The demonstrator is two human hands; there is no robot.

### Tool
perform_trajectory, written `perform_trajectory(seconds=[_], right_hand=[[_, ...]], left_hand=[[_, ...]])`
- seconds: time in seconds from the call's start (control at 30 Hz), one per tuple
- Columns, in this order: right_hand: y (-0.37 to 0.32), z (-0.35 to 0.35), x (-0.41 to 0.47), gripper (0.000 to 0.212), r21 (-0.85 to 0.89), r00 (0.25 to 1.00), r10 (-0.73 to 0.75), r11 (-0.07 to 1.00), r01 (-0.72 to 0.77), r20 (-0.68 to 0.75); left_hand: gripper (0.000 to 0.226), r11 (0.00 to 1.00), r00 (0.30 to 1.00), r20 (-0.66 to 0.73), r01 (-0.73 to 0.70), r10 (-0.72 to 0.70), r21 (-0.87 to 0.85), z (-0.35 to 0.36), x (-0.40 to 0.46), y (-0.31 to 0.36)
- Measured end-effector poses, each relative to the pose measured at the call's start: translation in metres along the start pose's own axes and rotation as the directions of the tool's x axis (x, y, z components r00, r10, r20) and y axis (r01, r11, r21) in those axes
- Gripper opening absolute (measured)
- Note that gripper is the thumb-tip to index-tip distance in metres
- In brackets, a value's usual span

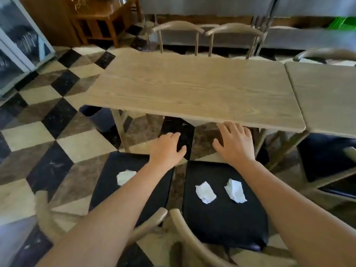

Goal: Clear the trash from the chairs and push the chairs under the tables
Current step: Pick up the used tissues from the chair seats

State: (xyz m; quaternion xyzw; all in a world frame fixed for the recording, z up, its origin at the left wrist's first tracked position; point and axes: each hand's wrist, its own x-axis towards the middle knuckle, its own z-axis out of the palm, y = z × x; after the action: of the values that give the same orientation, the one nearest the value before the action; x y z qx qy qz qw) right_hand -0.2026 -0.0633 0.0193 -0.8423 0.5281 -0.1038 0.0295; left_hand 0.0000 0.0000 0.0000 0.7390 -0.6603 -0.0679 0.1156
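Before the surface (192, 89), we see three paper scraps (205, 192) uncollected on both chairs (221, 218), neither pushed under; our left hand (166, 149) and right hand (235, 145) hover spread, holding nothing.

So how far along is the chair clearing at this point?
Barely started. Nothing looks done: one crumpled tissue lies on the left chair seat, and two more on the right chair seat. Both chairs stand pulled out from the table. In hand: nothing; the left hand and right hand are open, reaching forward. Left: collect all three tissues, then push both chairs under.
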Motion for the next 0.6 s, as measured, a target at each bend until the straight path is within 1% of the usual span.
perform_trajectory(seconds=[0.03, 0.1, 0.2, 0.27, 0.37, 0.53, 0.6], right_hand=[[0.009, 0.008, -0.008, 0.048, 0.000, 0.998, 0.046, 0.999, -0.046, 0.036], [0.035, 0.035, -0.020, 0.046, 0.002, 0.996, 0.072, 0.997, -0.072, 0.048], [0.075, 0.077, -0.042, 0.040, 0.019, 0.983, 0.121, 0.992, -0.125, 0.136], [0.101, 0.101, -0.052, 0.039, 0.028, 0.967, 0.167, 0.984, -0.176, 0.194], [0.142, 0.149, -0.067, 0.037, 0.061, 0.922, 0.243, 0.960, -0.272, 0.302], [0.195, 0.221, -0.082, 0.035, 0.063, 0.837, 0.311, 0.924, -0.377, 0.450], [0.207, 0.251, -0.085, 0.037, 0.064, 0.813, 0.312, 0.918, -0.392, 0.492]], left_hand=[[0.054, 1.000, 0.999, 0.042, 0.008, -0.008, -0.010, 0.012, -0.002, 0.009], [0.054, 0.999, 0.996, 0.089, 0.010, -0.006, -0.037, 0.047, -0.004, 0.022], [0.053, 0.999, 0.974, 0.224, 0.042, -0.035, -0.024, 0.100, -0.010, 0.042], [0.053, 0.999, 0.960, 0.278, 0.044, -0.039, -0.009, 0.133, -0.010, 0.052], [0.052, 0.998, 0.923, 0.379, 0.063, -0.059, 0.004, 0.188, -0.008, 0.061], [0.047, 0.989, 0.875, 0.467, 0.151, -0.129, -0.010, 0.274, -0.002, 0.065], [0.046, 0.987, 0.860, 0.490, 0.162, -0.141, -0.001, 0.308, -0.003, 0.062]])
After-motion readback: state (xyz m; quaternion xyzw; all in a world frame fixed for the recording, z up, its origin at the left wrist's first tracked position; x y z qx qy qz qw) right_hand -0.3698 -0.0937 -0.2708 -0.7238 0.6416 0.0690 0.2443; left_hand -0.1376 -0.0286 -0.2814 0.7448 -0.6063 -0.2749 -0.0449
